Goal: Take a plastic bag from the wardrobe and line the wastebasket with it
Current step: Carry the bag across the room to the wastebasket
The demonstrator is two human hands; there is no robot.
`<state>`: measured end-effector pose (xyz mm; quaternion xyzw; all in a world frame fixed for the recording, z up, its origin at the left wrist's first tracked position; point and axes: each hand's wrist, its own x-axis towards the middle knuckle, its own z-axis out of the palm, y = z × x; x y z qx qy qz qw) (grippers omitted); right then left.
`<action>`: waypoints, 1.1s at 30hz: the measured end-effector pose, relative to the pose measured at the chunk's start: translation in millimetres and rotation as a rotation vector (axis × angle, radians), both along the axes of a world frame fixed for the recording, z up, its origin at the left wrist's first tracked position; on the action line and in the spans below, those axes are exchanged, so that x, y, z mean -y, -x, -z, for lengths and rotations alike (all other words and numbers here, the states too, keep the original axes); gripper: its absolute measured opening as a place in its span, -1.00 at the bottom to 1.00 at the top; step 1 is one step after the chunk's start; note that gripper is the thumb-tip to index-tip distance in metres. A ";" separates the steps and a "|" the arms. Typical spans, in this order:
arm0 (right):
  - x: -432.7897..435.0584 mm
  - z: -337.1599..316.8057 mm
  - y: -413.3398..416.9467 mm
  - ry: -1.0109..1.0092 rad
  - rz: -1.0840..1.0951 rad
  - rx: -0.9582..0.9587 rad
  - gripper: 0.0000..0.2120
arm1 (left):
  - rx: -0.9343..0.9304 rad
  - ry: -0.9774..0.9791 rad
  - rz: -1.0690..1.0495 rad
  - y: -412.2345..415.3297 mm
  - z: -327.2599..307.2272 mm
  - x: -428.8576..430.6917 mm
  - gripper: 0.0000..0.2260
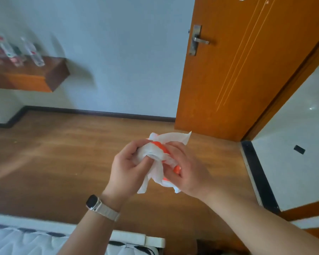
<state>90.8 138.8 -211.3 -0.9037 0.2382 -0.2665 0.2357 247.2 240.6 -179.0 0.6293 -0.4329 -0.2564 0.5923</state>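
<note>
While both hands, left [126, 165] and right [185, 166], gripped the crumpled bag [157, 153], no wastebasket was visible. Risk, as judged: thin film might tear if pulled apart hard.

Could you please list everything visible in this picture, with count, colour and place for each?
plastic bag: one, white with orange, crumpled, held in both hands at centre
door: one, orange wood, open, upper right
door handle: one, silver, on the door's left edge
shelf: one, brown wood, on the wall at left
bottles: several, clear, blurred, on the shelf
mattress: one, white with dark pattern, bottom left
watch: one, dark face, pale band, left wrist
left hand: gripping the bag
right hand: gripping the bag
</note>
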 end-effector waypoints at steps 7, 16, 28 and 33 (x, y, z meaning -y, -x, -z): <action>22.2 3.4 -84.0 -0.015 -0.196 -0.032 -0.61 | -0.039 -0.032 -0.236 -51.2 -1.5 -13.7 -0.74; 100.6 14.1 -177.4 -0.068 -0.545 0.007 -0.64 | -0.028 -0.050 -0.595 -91.4 0.9 28.6 -0.73; 276.6 12.9 -250.0 -0.157 -0.784 0.034 -0.63 | -0.084 -0.111 -0.882 -118.8 -12.0 200.4 -0.77; 319.5 11.7 -261.9 -0.193 -0.772 0.078 -0.65 | -0.097 -0.111 -0.875 -130.7 -15.8 249.6 -0.76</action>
